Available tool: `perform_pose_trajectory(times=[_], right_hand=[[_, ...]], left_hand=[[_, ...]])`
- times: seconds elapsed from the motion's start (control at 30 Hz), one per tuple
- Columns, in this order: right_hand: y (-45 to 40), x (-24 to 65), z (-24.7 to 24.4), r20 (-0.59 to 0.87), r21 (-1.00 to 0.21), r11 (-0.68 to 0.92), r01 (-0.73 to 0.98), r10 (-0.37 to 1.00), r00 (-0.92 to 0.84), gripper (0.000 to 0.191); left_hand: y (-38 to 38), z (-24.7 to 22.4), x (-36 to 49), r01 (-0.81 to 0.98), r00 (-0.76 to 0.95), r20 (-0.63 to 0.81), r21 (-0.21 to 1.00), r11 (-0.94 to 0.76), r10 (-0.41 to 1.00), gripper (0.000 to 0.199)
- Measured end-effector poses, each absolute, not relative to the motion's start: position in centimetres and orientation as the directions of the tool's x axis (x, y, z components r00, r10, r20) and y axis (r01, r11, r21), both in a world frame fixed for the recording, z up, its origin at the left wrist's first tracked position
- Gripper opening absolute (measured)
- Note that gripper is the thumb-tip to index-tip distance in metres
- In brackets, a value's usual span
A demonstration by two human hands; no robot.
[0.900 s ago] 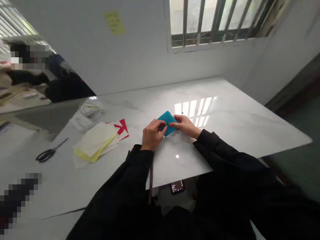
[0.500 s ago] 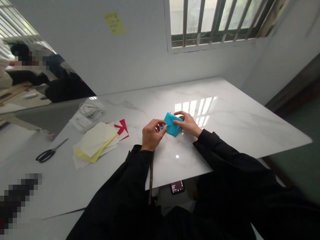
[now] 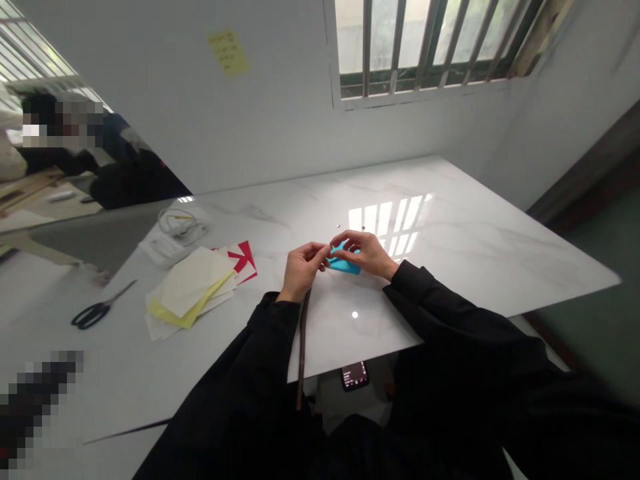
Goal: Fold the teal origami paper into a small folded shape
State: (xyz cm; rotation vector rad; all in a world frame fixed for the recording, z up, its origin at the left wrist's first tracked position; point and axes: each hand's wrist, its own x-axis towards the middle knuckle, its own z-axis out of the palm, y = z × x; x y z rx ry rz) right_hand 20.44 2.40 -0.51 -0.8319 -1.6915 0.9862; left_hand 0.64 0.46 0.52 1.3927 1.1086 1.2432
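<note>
Daylight comes through a barred window (image 3: 425,47) at about one o'clock in the head view and falls in pale stripes across a white marble table (image 3: 465,220). A yellow sticky note (image 3: 229,52) sits on the white wall (image 3: 280,113) at about eleven o'clock. At ten o'clock, a large mirror (image 3: 65,227) reflects a person in dark clothes, the head pixelated.

Near the table's front edge, a small folded teal paper (image 3: 344,265) lies between the hands, its body compact and a pointed flap rising among the fingers. Whether it touches the marble cannot be told. The left hand (image 3: 301,272) grasps its left end between thumb and fingertips, while the right hand (image 3: 365,255) arches over it and pinches the top. Both hands are closed lightly on the paper, neither clenched nor released. Fingers hide the exact shape of the fold.

From the hands, a stack of cream and yellow paper sheets (image 3: 193,287) lies at about nine o'clock, with a cut red paper (image 3: 243,260) just behind it. Black-handled scissors (image 3: 97,313) rest farther out in the same direction. A white cable coil (image 3: 177,223) and a white box (image 3: 163,250) lie at ten o'clock. At six o'clock, a dark cord (image 3: 302,347) hangs beside the left black sleeve (image 3: 260,360), and a lit phone (image 3: 355,375) shows below the table edge.
</note>
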Motion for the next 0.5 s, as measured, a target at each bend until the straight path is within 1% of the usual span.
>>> perform_pose_trajectory(times=[0.1, 0.2, 0.27, 0.37, 0.5], right_hand=[[2.32, 20.1, -0.76, 0.375, -0.916, 0.4, 0.018, 0.873, -0.312, 0.022], [2.54, 20.09, -1.13, 0.373, -0.917, 0.397, 0.041, 0.888, -0.268, 0.019], [2.74, 20.23, -1.23, 0.375, -0.915, 0.4, 0.053, 0.893, -0.249, 0.02], [2.99, 20.53, -1.2, 0.378, -0.914, 0.403, 0.051, 0.889, -0.258, 0.023], [3.18, 20.68, -1.31, 0.355, -0.917, 0.391, 0.079, 0.89, -0.286, 0.022]], left_hand=[[0.55, 0.37, 0.78, 0.051, 0.108, 0.164, 0.984, -0.17, 0.981, 0.039], [0.64, 0.29, 0.78, 0.056, 0.122, 0.168, 0.983, -0.175, 0.978, 0.039], [0.67, 0.26, 0.78, 0.06, 0.124, 0.166, 0.983, -0.174, 0.978, 0.039], [0.71, 0.18, 0.82, 0.07, 0.125, 0.164, 0.982, -0.174, 0.978, 0.041], [0.82, 0.07, 0.96, 0.103, 0.127, 0.166, 0.978, -0.179, 0.978, 0.045]])
